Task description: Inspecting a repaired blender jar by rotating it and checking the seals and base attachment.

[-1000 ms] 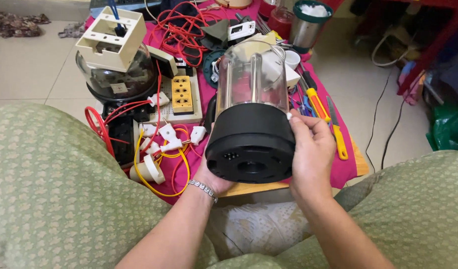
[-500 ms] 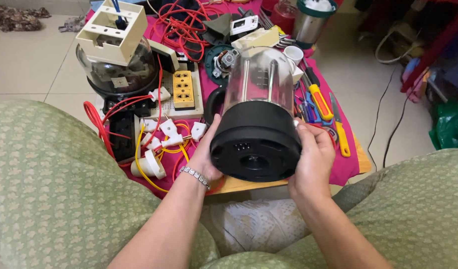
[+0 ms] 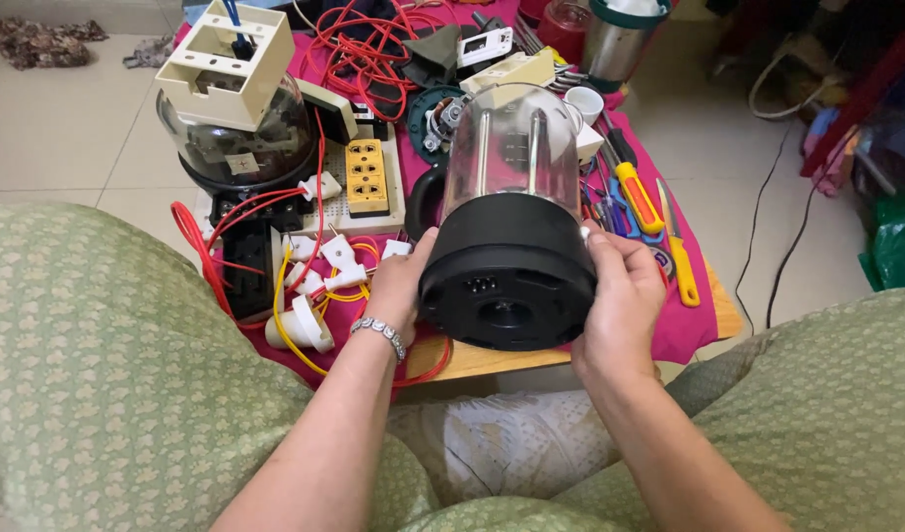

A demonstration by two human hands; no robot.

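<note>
A blender jug (image 3: 512, 167) with a clear body and a round black base (image 3: 507, 286) is tipped so its underside faces me. My left hand (image 3: 401, 286) cups the base's left side, a beaded bracelet on its wrist. On the right side my right hand (image 3: 618, 296) grips the base, fingers wrapped over the rim. The jug is held above the near edge of a low wooden table (image 3: 472, 363) draped with a magenta cloth (image 3: 684, 330).
On the table lie red wires (image 3: 368, 54), white plugs (image 3: 319, 271), a yellow socket strip (image 3: 367, 177), a domed meter with a cream box (image 3: 234, 108), and yellow-handled screwdrivers (image 3: 659, 222). A steel cup (image 3: 618, 39) stands at the back. My knees in green patterned fabric (image 3: 98, 374) flank the table.
The jug has shifted slightly left and down in my hands, with the base's underside turned more squarely toward me. Both hands keep their hold.
</note>
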